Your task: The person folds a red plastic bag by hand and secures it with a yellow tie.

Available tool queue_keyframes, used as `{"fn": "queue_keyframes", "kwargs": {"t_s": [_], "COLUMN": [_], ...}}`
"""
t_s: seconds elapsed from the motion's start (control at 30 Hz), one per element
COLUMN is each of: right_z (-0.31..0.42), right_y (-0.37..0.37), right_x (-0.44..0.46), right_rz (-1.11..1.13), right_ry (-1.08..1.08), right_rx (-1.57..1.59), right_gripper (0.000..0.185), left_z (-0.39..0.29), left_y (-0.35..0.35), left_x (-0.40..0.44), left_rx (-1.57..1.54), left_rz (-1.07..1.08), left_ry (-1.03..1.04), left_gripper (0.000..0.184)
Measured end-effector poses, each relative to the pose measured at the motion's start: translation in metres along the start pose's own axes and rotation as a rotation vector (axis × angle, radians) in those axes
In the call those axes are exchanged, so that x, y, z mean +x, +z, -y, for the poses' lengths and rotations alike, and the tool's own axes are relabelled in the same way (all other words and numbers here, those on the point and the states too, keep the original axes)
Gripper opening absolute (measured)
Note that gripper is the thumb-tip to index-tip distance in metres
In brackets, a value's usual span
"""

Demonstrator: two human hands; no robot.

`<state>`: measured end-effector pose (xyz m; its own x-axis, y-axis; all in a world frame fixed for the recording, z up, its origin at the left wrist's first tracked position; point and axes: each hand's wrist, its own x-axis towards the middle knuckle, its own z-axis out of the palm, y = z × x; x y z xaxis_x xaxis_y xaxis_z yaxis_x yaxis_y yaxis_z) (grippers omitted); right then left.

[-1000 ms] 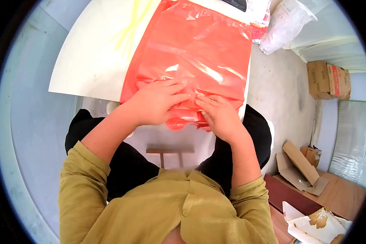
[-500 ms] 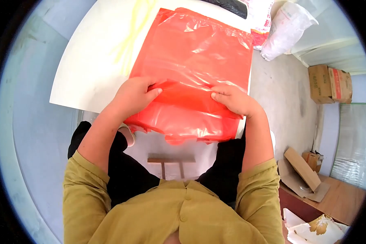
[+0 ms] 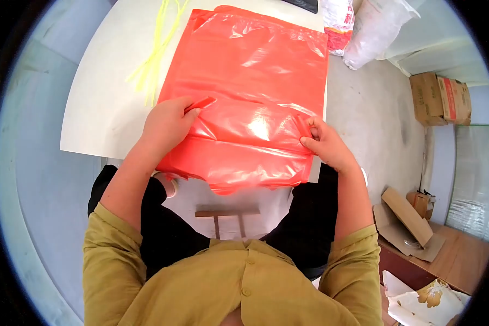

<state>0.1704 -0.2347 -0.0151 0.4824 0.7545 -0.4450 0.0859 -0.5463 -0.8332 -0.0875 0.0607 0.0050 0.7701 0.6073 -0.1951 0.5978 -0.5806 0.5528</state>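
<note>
A stack of shiny red plastic bags (image 3: 244, 70) lies on the white table (image 3: 100, 103), its near end hanging over the front edge. My left hand (image 3: 171, 120) pinches a fold of the red plastic at the left side, and a small flap sticks up past the fingertips. At the right side, my right hand (image 3: 326, 141) grips the plastic between thumb and fingers. Between the two hands the top layer looks wrinkled and glossy. How many layers each hand holds cannot be made out.
Yellow strings (image 3: 156, 60) lie on the table left of the stack. A black roll-like item (image 3: 303, 4) sits at the far edge. White sacks (image 3: 377, 30) stand beyond the right side. Cardboard boxes (image 3: 428, 100) and flattened cardboard (image 3: 407, 223) are farther right.
My hands have moved apart, the left one leftward and the right one rightward. The raised fold between them now lies flatter. The view has shifted slightly.
</note>
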Motion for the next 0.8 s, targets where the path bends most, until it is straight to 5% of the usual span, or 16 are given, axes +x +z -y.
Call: {"fn": "queue_keyframes", "kwargs": {"t_s": [0.4,0.67,0.8], "right_z": [0.002,0.016,0.018], "right_y": [0.011,0.011,0.007], "right_x": [-0.005,-0.003,-0.007], "right_rz": [-0.188,-0.203,-0.154], "right_ry": [-0.094,-0.044,-0.075], "right_rx": [-0.092,-0.134,-0.147], "right_gripper": [0.005,0.009,0.017], "left_z": [0.010,0.006,0.001], "left_y": [-0.018,-0.010,-0.011], "left_x": [-0.008,0.001,0.000], "left_rx": [-0.265,-0.232,-0.187], "left_rz": [0.046,0.020,0.033], "left_ry": [-0.094,-0.091,-0.092], "left_gripper": [0.020,0.009,0.021]}}
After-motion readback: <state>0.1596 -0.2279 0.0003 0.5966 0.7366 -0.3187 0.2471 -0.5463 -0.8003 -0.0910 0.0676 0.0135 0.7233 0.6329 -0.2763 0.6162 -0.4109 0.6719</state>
